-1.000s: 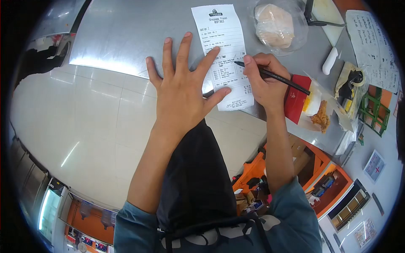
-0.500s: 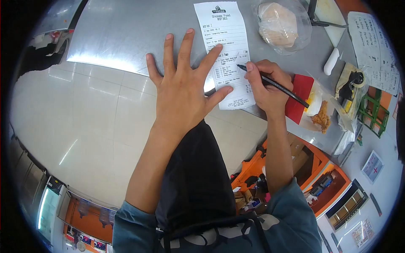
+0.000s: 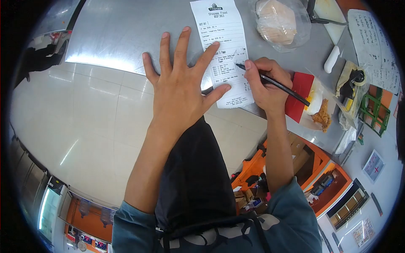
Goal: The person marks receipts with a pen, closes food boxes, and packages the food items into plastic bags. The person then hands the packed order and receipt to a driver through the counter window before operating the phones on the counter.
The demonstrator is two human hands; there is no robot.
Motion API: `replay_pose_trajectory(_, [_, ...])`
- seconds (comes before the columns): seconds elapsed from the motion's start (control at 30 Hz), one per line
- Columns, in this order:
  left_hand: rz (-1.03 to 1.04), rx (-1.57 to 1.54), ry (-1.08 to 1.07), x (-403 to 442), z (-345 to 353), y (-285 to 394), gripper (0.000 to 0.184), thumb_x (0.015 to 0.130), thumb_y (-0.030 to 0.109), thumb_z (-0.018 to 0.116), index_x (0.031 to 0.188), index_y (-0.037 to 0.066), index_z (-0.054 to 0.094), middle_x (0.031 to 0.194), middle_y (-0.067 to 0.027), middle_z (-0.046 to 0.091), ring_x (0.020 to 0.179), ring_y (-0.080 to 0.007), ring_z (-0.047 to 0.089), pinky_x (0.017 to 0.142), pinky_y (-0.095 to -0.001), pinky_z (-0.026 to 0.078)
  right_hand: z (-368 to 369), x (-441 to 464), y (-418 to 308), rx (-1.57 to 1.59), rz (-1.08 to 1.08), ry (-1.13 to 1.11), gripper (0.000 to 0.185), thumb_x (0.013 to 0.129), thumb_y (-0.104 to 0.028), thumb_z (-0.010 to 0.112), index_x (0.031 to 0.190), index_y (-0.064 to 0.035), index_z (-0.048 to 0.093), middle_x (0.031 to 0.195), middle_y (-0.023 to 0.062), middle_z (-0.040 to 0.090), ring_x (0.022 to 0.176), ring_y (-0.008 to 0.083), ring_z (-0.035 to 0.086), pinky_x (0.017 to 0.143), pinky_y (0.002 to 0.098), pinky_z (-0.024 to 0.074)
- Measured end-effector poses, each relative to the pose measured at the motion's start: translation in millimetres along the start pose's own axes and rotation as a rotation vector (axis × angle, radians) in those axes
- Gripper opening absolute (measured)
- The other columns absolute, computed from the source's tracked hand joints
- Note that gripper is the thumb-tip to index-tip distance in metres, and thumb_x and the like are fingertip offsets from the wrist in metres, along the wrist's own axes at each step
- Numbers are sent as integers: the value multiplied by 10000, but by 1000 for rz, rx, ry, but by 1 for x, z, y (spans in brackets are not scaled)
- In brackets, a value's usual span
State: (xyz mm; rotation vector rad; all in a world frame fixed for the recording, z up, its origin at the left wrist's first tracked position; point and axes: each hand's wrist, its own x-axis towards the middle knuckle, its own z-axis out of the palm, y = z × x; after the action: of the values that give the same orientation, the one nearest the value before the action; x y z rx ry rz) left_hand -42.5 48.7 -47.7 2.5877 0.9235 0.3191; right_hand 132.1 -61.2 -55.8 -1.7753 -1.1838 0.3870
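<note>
A printed paper receipt (image 3: 230, 86) lies on the steel table (image 3: 122, 33) near its front edge. My left hand (image 3: 179, 92) is spread flat, its index finger and thumb resting on the receipt's left side. My right hand (image 3: 270, 84) is closed around a black pen (image 3: 284, 88), whose tip is at the printed lines in the receipt's middle. Small pen marks show near the tip. Just right of my right hand sits a red box (image 3: 300, 97) with fried chicken (image 3: 322, 117) and something white and yellow in it.
A plastic-wrapped round item (image 3: 276, 23) is at the back. Further right are a white-handled knife (image 3: 332, 59), a tape roll (image 3: 357, 77) and a handwritten sheet (image 3: 373, 50). Orange shelving (image 3: 325, 185) stands below the table's right side. Someone's dark-clothed leg (image 3: 38, 59) shows at far left.
Across the frames, the pen tip moves slightly down the receipt and small marks appear there. Most recently, my left hand and the receipt have shifted slightly left.
</note>
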Motion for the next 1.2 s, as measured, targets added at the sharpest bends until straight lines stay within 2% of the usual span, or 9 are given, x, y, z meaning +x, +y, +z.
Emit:
replay_pose_trajectory(0.07, [-1,-3,2,0,1,0,712,755,668,637,1347,283,543,1501,-179,297,1407,-450,159,1041,-716,28,1,1,-2,-11,3,8,95,849,32,668,806,11,586,661,56,626,572,55,556,517,198,420])
replay_pose_trajectory(0.17, [-4,-2,0,1,-1,1,710,756,663,641,1348,284,542,1501,-178,296,1407,-447,160,1044,-713,31,3,1,0,25,23,91,135,793,-44,736,740,-13,615,596,48,600,503,73,511,467,239,381])
replay_pose_trajectory(0.27, [-5,0,-2,0,0,1,705,758,659,641,1347,284,543,1500,-177,297,1406,-447,162,1047,-709,32,8,2,-3,32,37,156,140,788,-34,735,735,-16,607,598,49,598,503,75,512,467,241,381])
replay_pose_trajectory(0.47, [-5,6,-3,0,-1,1,702,761,668,632,1342,282,549,1499,-178,300,1404,-449,166,1049,-706,31,3,0,-2,46,-17,51,136,782,-21,733,739,-18,605,612,53,603,506,80,517,471,244,389])
replay_pose_trajectory(0.77, [-1,6,3,0,0,1,706,758,673,629,1340,281,551,1497,-180,305,1406,-445,168,1045,-710,31,4,-1,-5,-14,34,114,143,782,-15,733,742,-12,596,625,63,608,519,93,536,478,243,398])
replay_pose_trajectory(0.87, [-4,10,3,0,0,0,710,754,673,633,1340,282,551,1495,-180,306,1406,-445,167,1045,-711,30,1,-9,-2,16,-56,109,128,786,1,725,756,6,601,645,75,620,527,99,542,481,244,402])
replay_pose_trajectory(0.97, [-8,0,4,0,0,1,709,755,669,635,1342,281,549,1494,-178,305,1407,-445,165,1044,-711,30,-1,-11,-4,121,-1,112,110,790,20,715,767,20,607,663,88,629,534,105,548,484,245,403])
replay_pose_trajectory(1.2, [-4,-3,-3,0,-1,1,699,763,665,631,1343,282,547,1492,-177,307,1406,-446,163,1043,-708,32,-1,-7,-3,80,-8,30,102,792,11,721,777,19,620,662,77,629,537,91,543,486,236,399])
